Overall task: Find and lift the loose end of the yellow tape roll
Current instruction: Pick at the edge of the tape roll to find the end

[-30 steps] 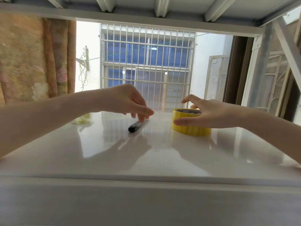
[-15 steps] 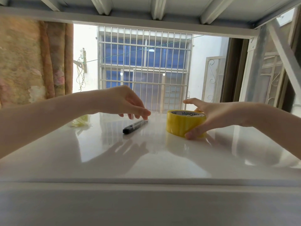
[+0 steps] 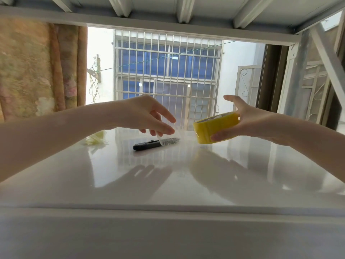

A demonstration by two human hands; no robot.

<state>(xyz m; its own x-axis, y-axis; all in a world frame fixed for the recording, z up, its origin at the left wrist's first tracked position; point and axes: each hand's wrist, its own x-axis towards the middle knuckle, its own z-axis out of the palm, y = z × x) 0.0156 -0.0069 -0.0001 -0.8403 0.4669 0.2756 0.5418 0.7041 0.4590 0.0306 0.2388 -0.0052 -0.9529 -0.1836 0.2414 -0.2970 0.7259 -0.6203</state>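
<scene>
Right hand is clamped on the yellow tape roll, tilted and clear of the white worktop. Left hand hangs just beside the roll, fingers loosely spread, over a black cutter lying flat below it.

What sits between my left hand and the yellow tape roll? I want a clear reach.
Nothing solid: in the head view only open air and window bars behind separate the left hand from the yellow tape roll, held tilted in the right hand.
</scene>
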